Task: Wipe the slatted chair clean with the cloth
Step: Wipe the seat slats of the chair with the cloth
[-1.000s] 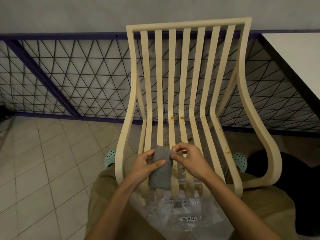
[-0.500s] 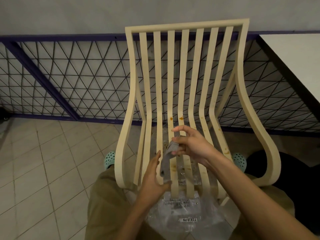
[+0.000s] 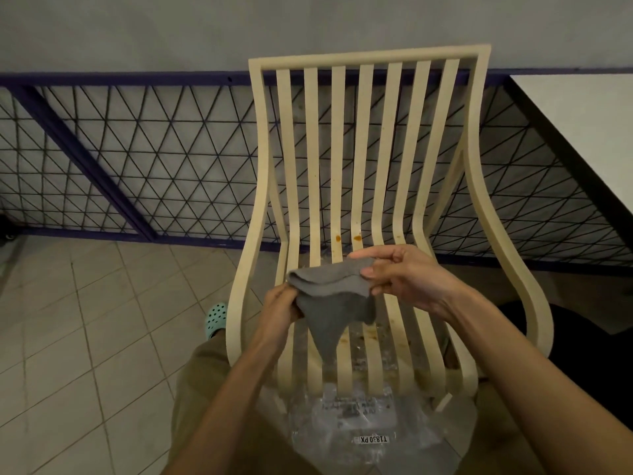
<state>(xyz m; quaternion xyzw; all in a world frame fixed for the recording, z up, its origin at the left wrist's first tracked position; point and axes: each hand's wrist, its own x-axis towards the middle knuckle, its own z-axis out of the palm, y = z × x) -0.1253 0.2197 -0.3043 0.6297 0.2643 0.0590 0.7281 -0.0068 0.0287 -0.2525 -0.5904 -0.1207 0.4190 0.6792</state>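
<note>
A cream slatted chair (image 3: 366,138) faces me, with orange-brown stains on its middle slats near the seat bend and on the seat. Above the seat I hold a grey cloth (image 3: 334,296) spread between both hands. My left hand (image 3: 282,308) grips its lower left edge. My right hand (image 3: 400,274) pinches its upper right corner between thumb and fingers. A point of the cloth hangs down toward the seat slats.
A clear plastic bag (image 3: 373,430) with a printed label lies at the seat's front edge. A dark wire-mesh railing (image 3: 164,166) runs behind the chair. A white table (image 3: 582,114) stands at the right, tiled floor (image 3: 85,320) at the left, a teal clog (image 3: 216,318) by the chair.
The cloth was bunched and narrow between my hands; now it is pulled open sideways. My left hand has taken hold of its left edge, and my right hand has lifted its corner to the right.
</note>
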